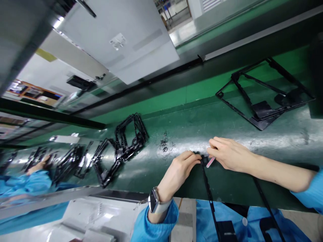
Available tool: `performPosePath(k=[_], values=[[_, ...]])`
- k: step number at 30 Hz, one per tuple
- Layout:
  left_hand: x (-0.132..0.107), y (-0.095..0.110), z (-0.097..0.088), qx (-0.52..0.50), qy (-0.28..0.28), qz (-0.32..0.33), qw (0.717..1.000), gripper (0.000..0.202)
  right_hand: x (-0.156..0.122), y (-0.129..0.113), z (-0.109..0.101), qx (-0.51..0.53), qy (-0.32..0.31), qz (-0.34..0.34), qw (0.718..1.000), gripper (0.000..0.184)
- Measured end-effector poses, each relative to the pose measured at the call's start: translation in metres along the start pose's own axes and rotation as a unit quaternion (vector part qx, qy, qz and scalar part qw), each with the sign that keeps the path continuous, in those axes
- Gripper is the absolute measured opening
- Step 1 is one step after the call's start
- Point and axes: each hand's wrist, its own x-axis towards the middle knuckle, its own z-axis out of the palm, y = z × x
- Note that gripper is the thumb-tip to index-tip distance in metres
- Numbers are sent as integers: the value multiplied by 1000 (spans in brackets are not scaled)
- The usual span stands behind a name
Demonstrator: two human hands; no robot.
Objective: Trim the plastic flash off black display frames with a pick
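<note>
A thin black plastic frame [208, 190] reaches from the green bench top down over its near edge toward my lap. With the thumb and fingers pinched together, my left hand [181, 169] grips the far left corner of this frame. Just beside it, my right hand [228, 155] holds a slim, pink-and-silver tool [210, 162], whose exact kind I cannot make out. The tool lies close to the frame's corner; whether it touches is unclear. Part of the frame's far side is hidden beneath my right hand and forearm. A little beyond my left hand, thin black shavings [164, 143] are scattered.
Several stacked black frames [131, 136] lie to the left, with more further along. Two overlapping black frames [267, 94] rest at the back right. A co-worker's hand [39, 165] is among frames at far left. A white panel [121, 40] hangs over the bench [191, 124].
</note>
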Motion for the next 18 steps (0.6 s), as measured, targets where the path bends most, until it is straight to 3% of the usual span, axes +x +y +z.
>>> performPosePath(k=[8, 18], values=[[11, 3, -11, 27, -38, 20, 999, 19, 0, -1, 0, -2, -4, 2, 1000, 16], [4, -6, -4, 15, 12, 38, 999, 15, 1, -1, -1, -1, -14, 4, 1000, 15]])
